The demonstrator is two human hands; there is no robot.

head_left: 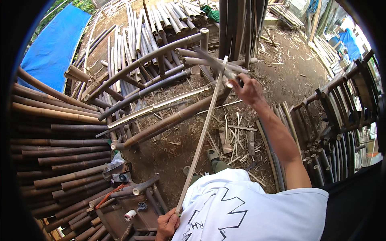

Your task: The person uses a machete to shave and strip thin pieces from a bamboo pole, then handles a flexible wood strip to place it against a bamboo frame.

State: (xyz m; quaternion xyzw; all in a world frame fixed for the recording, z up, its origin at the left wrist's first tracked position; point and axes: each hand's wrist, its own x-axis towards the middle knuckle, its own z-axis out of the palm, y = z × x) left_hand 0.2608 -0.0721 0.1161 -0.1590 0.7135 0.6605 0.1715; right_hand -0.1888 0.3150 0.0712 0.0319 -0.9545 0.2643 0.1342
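My left hand [168,225], low in the view beside my shirt, is closed round the lower end of a long split bamboo strip [203,138]. The strip slants up and away to the right, and its far end passes by the bamboo frame. My right hand [249,89] grips the handle of a large knife, with the arm stretched forward. The knife's blade [213,62] points to the far left, smeared by motion, and crosses the strip near its far end. I cannot tell whether the edge touches the strip.
A bamboo pole frame [177,116] stands ahead, with a split pale piece [161,105] lying across it. Dark bamboo poles [68,160] are stacked at left. A small bamboo stool [132,213] bears a white cup [130,215]. Shavings litter the ground; bamboo furniture [333,116] stands right.
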